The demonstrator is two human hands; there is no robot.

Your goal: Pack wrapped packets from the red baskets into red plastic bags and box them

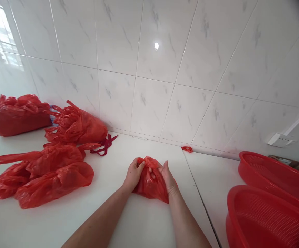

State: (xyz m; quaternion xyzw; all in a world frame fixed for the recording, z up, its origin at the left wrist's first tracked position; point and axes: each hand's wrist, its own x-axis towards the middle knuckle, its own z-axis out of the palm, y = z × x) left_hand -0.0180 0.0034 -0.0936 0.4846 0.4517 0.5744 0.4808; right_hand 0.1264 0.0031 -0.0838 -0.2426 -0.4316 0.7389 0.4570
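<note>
A thin red plastic bag (151, 187) lies on the white table in front of me, between my two hands. My left hand (134, 174) pinches the bag's upper left edge between thumb and fingers. On the other side, my right hand (167, 177) has its thumb raised off the plastic, while its fingers curl into the gathered top of the bag. Some of those fingertips show through folds at the middle; the rest are covered by plastic. Whether anything is inside the bag, I cannot tell.
Several crumpled red bags (58, 179) lie at the left. Behind them are a bundle of red bags (87, 125) and a block-shaped red stack (20, 119). Two red plastic baskets (233, 196) stand at the right. A red scrap (187, 149) lies near the tiled wall (154, 103).
</note>
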